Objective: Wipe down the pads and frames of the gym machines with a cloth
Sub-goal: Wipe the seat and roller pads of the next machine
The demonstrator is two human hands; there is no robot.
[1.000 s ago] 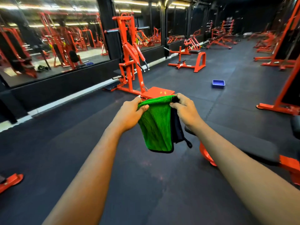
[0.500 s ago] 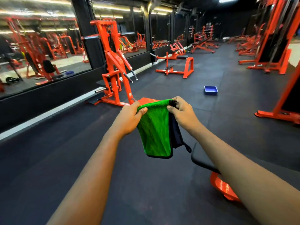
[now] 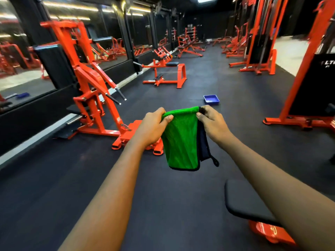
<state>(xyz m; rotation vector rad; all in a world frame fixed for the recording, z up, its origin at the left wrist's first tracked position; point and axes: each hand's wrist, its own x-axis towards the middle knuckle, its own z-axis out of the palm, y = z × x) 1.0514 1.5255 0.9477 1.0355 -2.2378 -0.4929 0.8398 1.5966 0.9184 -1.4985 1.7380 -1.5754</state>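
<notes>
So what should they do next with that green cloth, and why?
Probably lower the cloth onto the black pad at lower right and begin wiping. The left hand and right hand pinch its top edge, so it hangs in the air touching nothing, and that pad looks nearest.

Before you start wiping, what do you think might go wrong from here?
The green cloth is only pinched at its top edge by the left hand and right hand, so it may slip. Its dangling loop might snag on the orange machine. The blue tray lying ahead looks like a trip hazard.
</notes>
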